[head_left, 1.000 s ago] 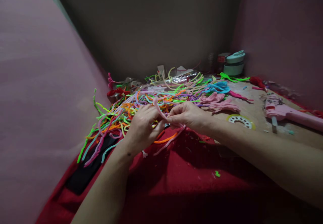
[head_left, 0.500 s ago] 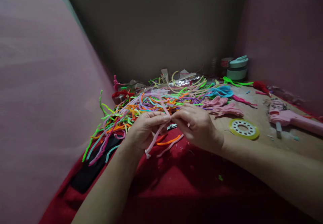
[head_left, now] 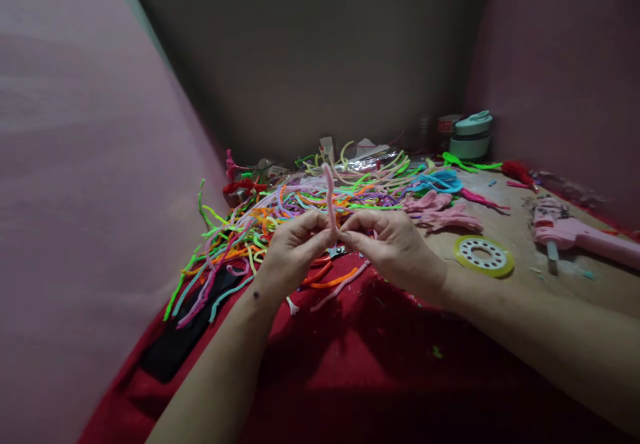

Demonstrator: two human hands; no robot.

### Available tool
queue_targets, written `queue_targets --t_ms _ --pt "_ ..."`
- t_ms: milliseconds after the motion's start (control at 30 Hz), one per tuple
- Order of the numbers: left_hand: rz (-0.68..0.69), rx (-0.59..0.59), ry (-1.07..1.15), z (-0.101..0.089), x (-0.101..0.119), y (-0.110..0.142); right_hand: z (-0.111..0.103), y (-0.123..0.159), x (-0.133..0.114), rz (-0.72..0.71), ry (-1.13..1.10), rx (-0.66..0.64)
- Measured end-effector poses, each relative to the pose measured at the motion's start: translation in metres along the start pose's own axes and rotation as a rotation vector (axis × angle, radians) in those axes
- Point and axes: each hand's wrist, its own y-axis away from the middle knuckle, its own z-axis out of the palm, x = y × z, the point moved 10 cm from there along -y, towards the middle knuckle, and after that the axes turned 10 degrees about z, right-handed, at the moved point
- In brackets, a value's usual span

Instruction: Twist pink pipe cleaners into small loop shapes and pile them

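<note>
A pale pink pipe cleaner point(head_left: 330, 197) stands upright between my hands, its top end above the fingers. My left hand point(head_left: 300, 244) pinches its lower part between thumb and fingers. Thumb and forefinger of my right hand point(head_left: 395, 247) are closed on the same spot, fingertips meeting the left ones. Just beneath the hands lie pliers point(head_left: 338, 251) with red handles, partly hidden. A large tangled heap of coloured pipe cleaners point(head_left: 300, 201) spreads behind the hands. Bundled pink pipe cleaners point(head_left: 445, 217) rest beyond my right hand.
A yellow tape roll point(head_left: 483, 256) lies right of my right hand. Farther right is a pink glue gun point(head_left: 565, 227). A mint-green container point(head_left: 470, 144) stands at the back. A black flat object point(head_left: 175, 344) rests on the red cloth point(head_left: 340, 364); walls rise on both sides.
The pink pipe cleaner has turned from slanting, with an end hanging below my left hand, to standing upright. My right hand has rotated slightly and its fingertips stay at the left ones.
</note>
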Motion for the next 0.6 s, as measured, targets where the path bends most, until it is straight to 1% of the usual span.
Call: queue_targets --t_ms 67,100,133,167,200,233,333,400,433,500,567,600 --pt "-0.142 -0.049 0.223 0.013 -0.017 0.003 -0.001 0.005 -0.013 -0.163 0.180 0.076" --pt "-0.177 -0.060 0.307 0.017 -0.021 0.003 0.000 0.008 -0.017 -0.228 0.247 0.099" --pt "-0.189 -0.063 0.351 0.019 -0.023 0.002 0.001 0.009 -0.019 -0.264 0.280 0.108" --pt "-0.183 -0.060 0.357 0.019 -0.022 0.001 0.002 0.008 -0.018 -0.262 0.273 0.104" --pt "-0.168 -0.053 0.335 0.016 -0.021 0.000 0.002 0.005 -0.014 -0.222 0.223 0.086" --pt "-0.147 -0.044 0.295 0.013 -0.018 -0.001 0.002 0.001 -0.008 -0.152 0.138 0.057" --pt "-0.078 -0.011 0.146 0.002 -0.010 -0.004 0.010 -0.007 0.017 0.137 -0.143 -0.088" --pt "-0.017 0.014 0.009 -0.004 -0.004 -0.004 0.013 -0.009 0.026 0.254 -0.206 -0.120" --pt "0.033 0.028 -0.086 -0.006 0.000 -0.004 0.011 -0.009 0.028 0.273 -0.195 -0.103" --pt "0.190 0.061 -0.335 -0.008 0.014 -0.004 0.005 -0.009 0.029 0.266 -0.155 -0.050" --pt "0.373 0.082 -0.576 -0.005 0.031 0.000 0.002 -0.009 0.029 0.253 -0.134 -0.021" --pt "0.446 0.082 -0.660 -0.001 0.037 0.002 0.002 -0.009 0.030 0.251 -0.136 -0.017"
